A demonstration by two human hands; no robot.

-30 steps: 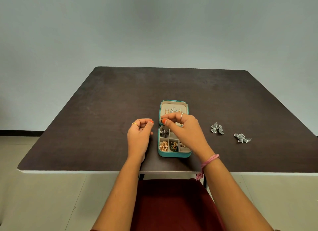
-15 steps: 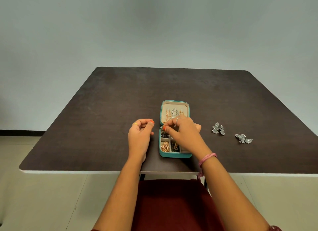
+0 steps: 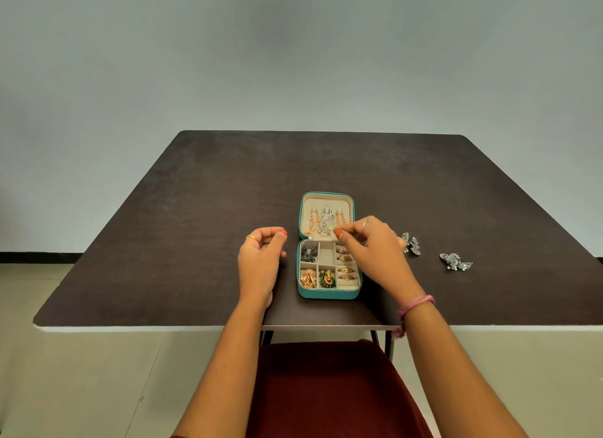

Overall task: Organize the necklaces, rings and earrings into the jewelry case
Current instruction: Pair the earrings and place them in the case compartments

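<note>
A small teal jewelry case (image 3: 327,296) lies open on the dark table (image 3: 195,228). Gold and silver necklaces (image 3: 324,222) hang in its lid. Its tray holds dark earrings (image 3: 309,254), gold earrings (image 3: 308,279), a green-gold piece (image 3: 327,279) and gold rings (image 3: 346,269). My right hand (image 3: 372,254) hovers over the case's right edge with fingers curled and thumb against forefinger; nothing shows between them. My left hand (image 3: 261,261) rests loosely curled on the table left of the case, holding nothing. Two silver earrings (image 3: 411,244) (image 3: 455,261) lie on the table to the right.
The table's front edge (image 3: 195,327) runs just below my wrists. A maroon-covered lap (image 3: 326,388) fills the space under it. A plain grey wall stands behind the table.
My right hand let a dark earring down into the top-left compartment, then drew off to the right, uncovering the tray. My left hand stayed put.
</note>
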